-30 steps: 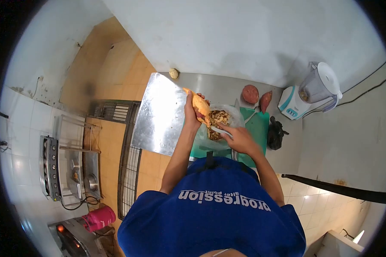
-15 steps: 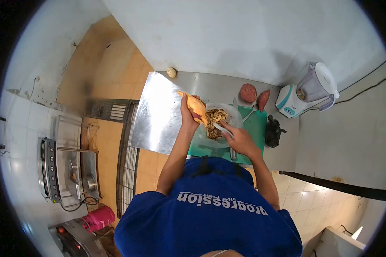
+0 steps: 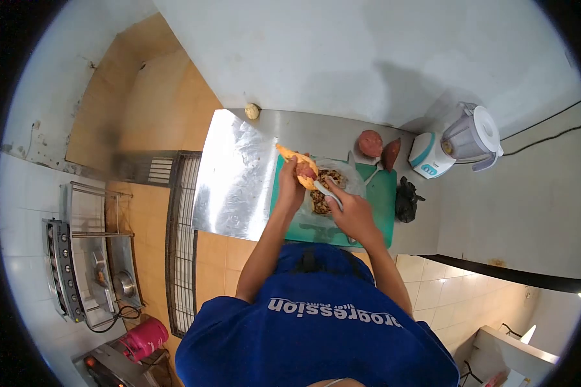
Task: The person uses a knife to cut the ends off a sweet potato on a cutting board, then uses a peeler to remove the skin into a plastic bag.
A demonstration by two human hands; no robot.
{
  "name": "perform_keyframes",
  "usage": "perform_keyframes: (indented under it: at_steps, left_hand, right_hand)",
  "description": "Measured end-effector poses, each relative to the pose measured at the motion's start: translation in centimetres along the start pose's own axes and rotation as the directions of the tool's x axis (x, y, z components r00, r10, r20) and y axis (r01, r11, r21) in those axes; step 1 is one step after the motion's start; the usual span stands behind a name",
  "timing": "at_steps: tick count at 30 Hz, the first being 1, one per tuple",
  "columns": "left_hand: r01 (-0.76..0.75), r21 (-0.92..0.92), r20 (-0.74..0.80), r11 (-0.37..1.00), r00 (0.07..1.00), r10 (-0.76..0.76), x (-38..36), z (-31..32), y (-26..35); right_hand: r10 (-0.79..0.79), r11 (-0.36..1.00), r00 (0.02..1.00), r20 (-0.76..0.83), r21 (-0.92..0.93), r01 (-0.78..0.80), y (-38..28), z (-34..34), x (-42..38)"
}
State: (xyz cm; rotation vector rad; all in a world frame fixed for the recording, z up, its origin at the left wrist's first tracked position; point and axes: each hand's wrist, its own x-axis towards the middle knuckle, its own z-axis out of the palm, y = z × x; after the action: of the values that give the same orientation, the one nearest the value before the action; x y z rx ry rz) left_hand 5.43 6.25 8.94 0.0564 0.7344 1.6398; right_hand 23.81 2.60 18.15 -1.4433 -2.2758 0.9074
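My left hand [image 3: 290, 186] is wrapped round a partly peeled sweet potato [image 3: 298, 166], orange flesh showing beside a patch of reddish skin. In my right hand [image 3: 355, 214] is a grey-handled peeler [image 3: 328, 193], its head at the lower end of the sweet potato. Beneath both hands, a clear plastic bag [image 3: 350, 177] holds brown and yellowish peelings [image 3: 321, 203]. The bag lies on a green cutting board [image 3: 382, 200]. Two more reddish sweet potatoes, a round one [image 3: 370, 143] and a longer one [image 3: 391, 155], rest behind the board's right side.
A blender [image 3: 455, 142] stands at the right of the steel table [image 3: 232, 187], against the wall. A black plastic bag [image 3: 407, 200] sits beside the board. Near the back left edge lies a small pale round item [image 3: 252, 111]. A pink gas cylinder [image 3: 145, 338] stands lower left.
The sweet potato has been turned in my left hand, with more of its reddish skin facing up. My right hand and the peeler have shifted slightly down. The whole view has tilted a little.
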Motion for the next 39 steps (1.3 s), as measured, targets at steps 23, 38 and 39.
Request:
perform_keyframes:
  at_steps: [23, 38, 39]
  left_hand:
    - [0.234, 0.147, 0.061, 0.961, 0.968, -0.245, 2.4, -4.2, -0.1]
    - [0.162, 0.121, -0.076, 0.979, 0.985, -0.154, 0.9, 0.8, 0.3]
    - [0.116, 0.232, -0.047, 0.966, 0.993, -0.108, 0.9, 0.8, 0.2]
  right_hand:
    - [0.238, 0.967, 0.971, -0.009, -0.094, -0.238, -2.7, 2.4, -1.8]
    - [0.107, 0.994, 0.994, -0.038, -0.009, -0.108, -3.3, 1.3, 2.1]
    - [0.108, 0.994, 0.993, -0.044, -0.012, -0.108, -3.2, 1.0, 2.7]
